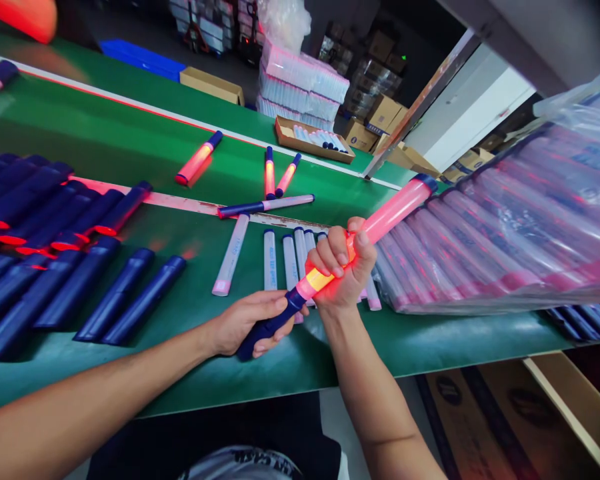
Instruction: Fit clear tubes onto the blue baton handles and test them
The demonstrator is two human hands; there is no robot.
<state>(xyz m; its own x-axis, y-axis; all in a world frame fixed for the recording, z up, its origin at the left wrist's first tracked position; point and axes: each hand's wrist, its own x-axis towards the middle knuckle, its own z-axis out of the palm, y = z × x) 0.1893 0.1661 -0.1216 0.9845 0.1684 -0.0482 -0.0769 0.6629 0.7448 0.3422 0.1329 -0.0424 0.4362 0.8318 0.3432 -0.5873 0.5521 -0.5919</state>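
A lit light stick point(390, 212) with a glowing pink-red tube and a dark blue handle slants up to the right between my hands. My left hand point(253, 323) is wrapped round its blue handle. My right hand point(344, 263) grips the tube, fingers closed over the glowing part. Several pale tubes with blue caps lie on the green table just beyond my hands, one pale tube point(231, 255) apart from the rest. To the left are several dark blue handles point(145, 300) in rows, some with red glowing ends.
A plastic-wrapped stack of pink-ended tubes point(480, 233) stands close on the right. On the green belt point(145, 147) lie a few lit sticks point(200, 158). A shallow cardboard tray point(314, 141) sits at the far side, with cartons point(380, 117) behind.
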